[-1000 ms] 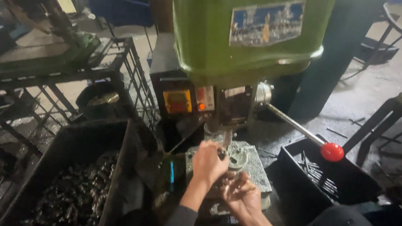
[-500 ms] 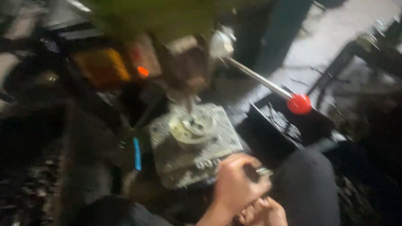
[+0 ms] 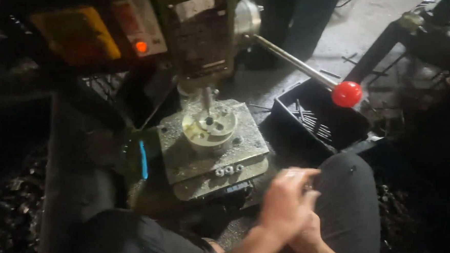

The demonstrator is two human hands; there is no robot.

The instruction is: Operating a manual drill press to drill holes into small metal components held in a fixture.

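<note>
Both hands' grip (image 3: 292, 207) blurred — round fixture (image 3: 209, 126) well apart.

Two hands, left hand (image 3: 285, 201) over right hand (image 3: 309, 233), both blurred, pressed together low in the frame. One drill press (image 3: 204, 33) with one feed lever (image 3: 295, 63) ending in one red ball knob (image 3: 347, 94), one lit orange lamp (image 3: 141, 46), one metal table plate (image 3: 214, 144) carrying one round fixture (image 3: 209, 128). Three small nuts (image 3: 228, 170) in a row on the plate's front edge; one black crate (image 3: 320, 121) of thin metal pieces, too many and too dim to count.
</note>
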